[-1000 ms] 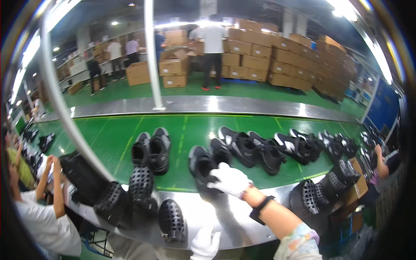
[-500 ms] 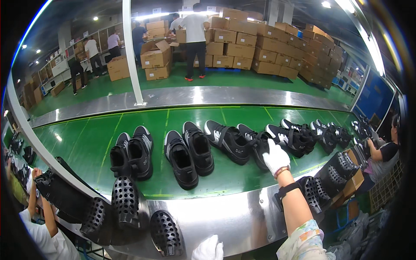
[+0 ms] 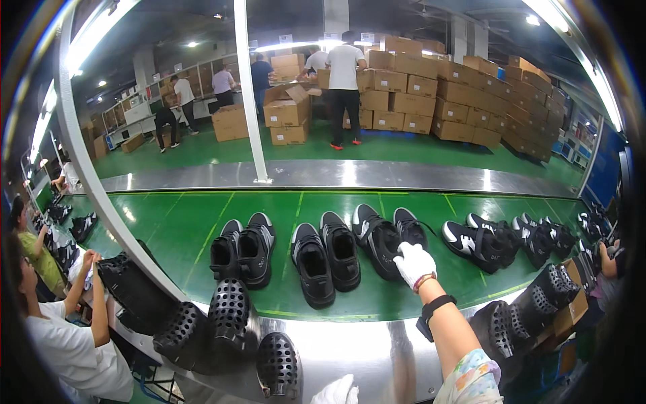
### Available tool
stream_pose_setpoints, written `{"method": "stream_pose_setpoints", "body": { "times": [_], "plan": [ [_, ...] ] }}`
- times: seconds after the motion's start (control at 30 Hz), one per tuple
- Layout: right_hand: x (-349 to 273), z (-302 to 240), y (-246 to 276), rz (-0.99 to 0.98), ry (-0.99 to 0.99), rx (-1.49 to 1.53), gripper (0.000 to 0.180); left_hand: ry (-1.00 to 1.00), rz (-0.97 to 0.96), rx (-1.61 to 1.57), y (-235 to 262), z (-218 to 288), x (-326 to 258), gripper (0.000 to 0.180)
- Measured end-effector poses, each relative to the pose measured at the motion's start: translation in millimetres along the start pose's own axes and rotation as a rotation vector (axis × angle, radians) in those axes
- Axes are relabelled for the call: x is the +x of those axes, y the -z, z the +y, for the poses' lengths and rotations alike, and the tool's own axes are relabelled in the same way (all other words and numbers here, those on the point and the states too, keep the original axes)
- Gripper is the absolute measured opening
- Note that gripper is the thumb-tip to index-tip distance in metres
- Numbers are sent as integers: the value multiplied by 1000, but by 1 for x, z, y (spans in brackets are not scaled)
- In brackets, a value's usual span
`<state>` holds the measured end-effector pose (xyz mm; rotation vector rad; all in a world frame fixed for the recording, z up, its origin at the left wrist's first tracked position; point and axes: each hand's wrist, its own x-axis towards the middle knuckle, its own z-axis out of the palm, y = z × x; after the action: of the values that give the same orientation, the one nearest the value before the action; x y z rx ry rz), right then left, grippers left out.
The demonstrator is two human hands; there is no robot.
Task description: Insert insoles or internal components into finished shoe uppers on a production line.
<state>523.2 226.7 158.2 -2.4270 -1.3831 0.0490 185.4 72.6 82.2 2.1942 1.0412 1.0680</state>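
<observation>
On the green belt (image 3: 195, 209) stand pairs of black, grey and white sneakers in a row. My right hand (image 3: 414, 264), in a white glove, closes on the heel of one black sneaker (image 3: 409, 225). Close to its left stands a matching sneaker (image 3: 374, 236), toe pointing away. Farther left are two more pairs, one around a black sneaker (image 3: 312, 266) and one around a grey-toed sneaker (image 3: 256, 249). My left hand (image 3: 336, 392), also gloved, shows only partly at the lower edge above the metal ledge. Its fingers look loosely apart and nothing shows in them.
Black perforated shoe-shaped forms (image 3: 278, 363) stand along the metal ledge (image 3: 356, 343), with more black forms (image 3: 501, 330) on the right. A white post (image 3: 101, 188) rises at left. Co-workers sit at both sides. Cardboard boxes (image 3: 404, 101) are stacked beyond the belt.
My right hand has turned the sneaker straighter and brought it alongside its mate, away from the pairs on the right. The whole view has swung to the left.
</observation>
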Motion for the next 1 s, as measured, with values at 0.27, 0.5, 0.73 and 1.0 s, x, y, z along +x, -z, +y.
{"method": "stream_pose_setpoints", "body": {
  "times": [0.27, 0.5, 0.73, 1.0],
  "plan": [
    [-121, -35, 61, -103, 117, -32, 36, -124, 22, 127, -2, -21, -14, 21],
    [-264, -43, 84, -100, 169, -64, 35, 258, -71, -273, -9, 16, 29, 50],
    [-351, -74, 101, -120, 253, 97, 44, 154, -265, 5, -1, 29, 40, 81],
    [-350, -26, 136, 200, 389, 438, 30, -15, -222, 13, 21, 25, 29, 63]
  ]
}}
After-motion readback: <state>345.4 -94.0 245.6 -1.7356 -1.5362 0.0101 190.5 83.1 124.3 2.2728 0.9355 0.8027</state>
